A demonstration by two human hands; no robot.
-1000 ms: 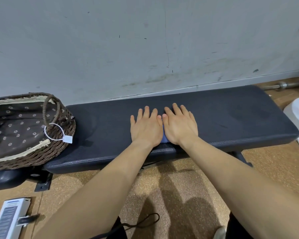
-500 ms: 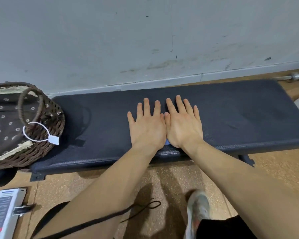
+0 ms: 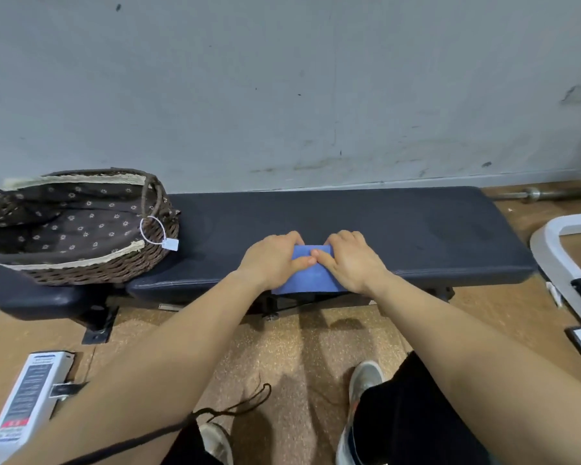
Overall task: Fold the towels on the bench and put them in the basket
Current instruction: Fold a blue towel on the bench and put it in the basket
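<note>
While the basket [image 3: 81, 268] sits at nine o'clock on the bench [image 3: 416, 236], the left hand [image 3: 272, 260] and right hand [image 3: 354, 260] grip the folded blue towel [image 3: 311, 280].

Even, fairly bright indoor light from above casts soft forearm shadows on the floor [image 3: 302, 350], with wide-angle bending at the edges and slight softness throughout.

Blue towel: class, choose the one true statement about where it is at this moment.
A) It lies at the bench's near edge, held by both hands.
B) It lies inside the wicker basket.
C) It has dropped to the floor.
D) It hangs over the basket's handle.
A: the blue towel lies at the near edge of the bench, the left hand and right hand gripping it; the basket shows only its flowered lining.
</note>
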